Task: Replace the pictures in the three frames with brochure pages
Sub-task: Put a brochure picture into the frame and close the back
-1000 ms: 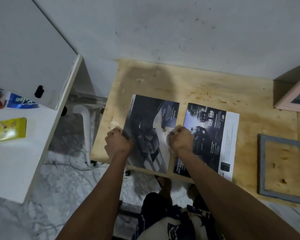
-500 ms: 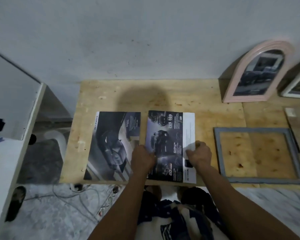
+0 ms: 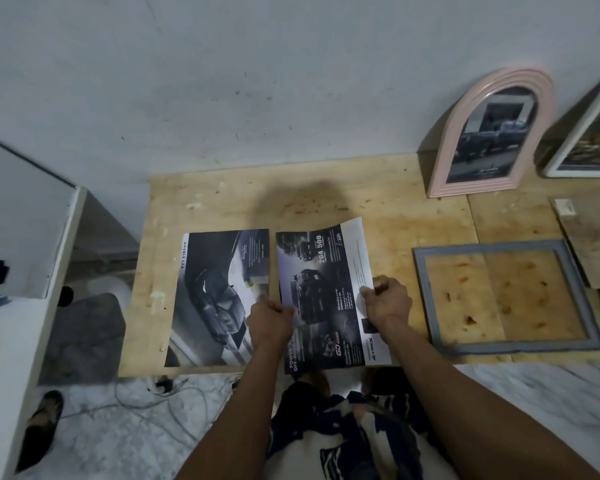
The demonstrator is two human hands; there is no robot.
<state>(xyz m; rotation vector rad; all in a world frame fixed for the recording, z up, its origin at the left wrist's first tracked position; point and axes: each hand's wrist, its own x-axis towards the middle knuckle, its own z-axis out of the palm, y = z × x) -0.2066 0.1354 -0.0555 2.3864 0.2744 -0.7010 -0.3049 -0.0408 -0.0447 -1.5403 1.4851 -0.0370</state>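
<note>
Two brochure pages lie near the front of the plywood table (image 3: 222,202). The left page (image 3: 215,292) shows a dark car and lies flat. My left hand (image 3: 269,320) pinches the left edge of the right page (image 3: 326,296) and my right hand (image 3: 387,303) pinches its right edge; its far end lifts off the wood. An empty grey rectangular frame (image 3: 420,289) lies flat to the right. A pink arched frame (image 3: 492,133) with a car picture leans on the wall, and a white frame (image 3: 586,140) leans beside it.
A thin wooden backing board (image 3: 593,244) lies at the far right behind the grey frame. A white table (image 3: 11,341) stands to the left. Cables (image 3: 160,400) and a dark shoe (image 3: 39,431) are on the floor below the table's front edge.
Both hands moved from the left page to the right page and gripped its side edges. The right page has lifted at its far end and shifted slightly right. The view panned right.
</note>
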